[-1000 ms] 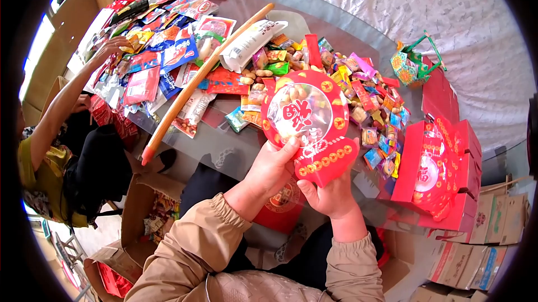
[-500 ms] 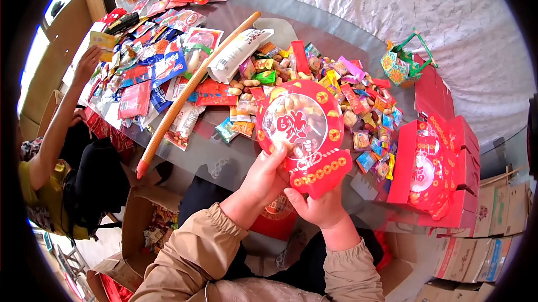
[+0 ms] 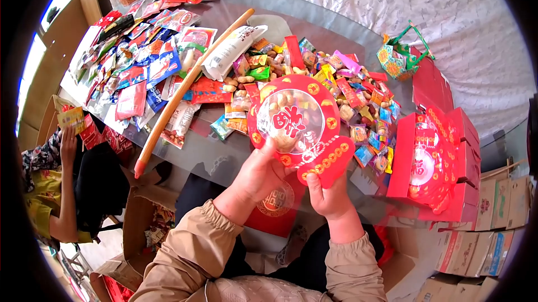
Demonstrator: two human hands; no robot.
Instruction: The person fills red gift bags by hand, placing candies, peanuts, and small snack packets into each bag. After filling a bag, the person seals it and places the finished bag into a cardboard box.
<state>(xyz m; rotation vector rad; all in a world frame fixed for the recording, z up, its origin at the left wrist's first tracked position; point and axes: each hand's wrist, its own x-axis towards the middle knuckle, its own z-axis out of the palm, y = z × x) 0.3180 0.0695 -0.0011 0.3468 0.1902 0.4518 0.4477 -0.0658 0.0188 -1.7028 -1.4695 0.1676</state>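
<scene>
A red gourd-shaped pouch (image 3: 294, 122) with a round clear window, gold coin prints and red lettering is held up over the table's near edge. Nuts and snacks show through its window. My left hand (image 3: 260, 173) grips its lower left side, thumb on the front. At the lower right flap, my right hand (image 3: 330, 192) pinches the pouch, thumb in front. Behind the pouch lies a pile of small wrapped sweets and peanuts (image 3: 350, 91). Right of my hands stands an open red box (image 3: 399, 162) with more red pouches (image 3: 428, 167) in it.
A long wooden stick (image 3: 188, 83) divides the sweets from packaged snacks (image 3: 134, 72). A white packet (image 3: 232, 52) lies beside it. At left, a co-worker's hand (image 3: 68, 139) holds a yellow packet (image 3: 72, 118). A green basket (image 3: 400, 58) stands at back right; cartons (image 3: 496, 206) sit lower right.
The pouch's lower part has swung right and slightly up, with my right hand following. The co-worker's hand has dropped from above the snacks to beside their body, still with the yellow packet.
</scene>
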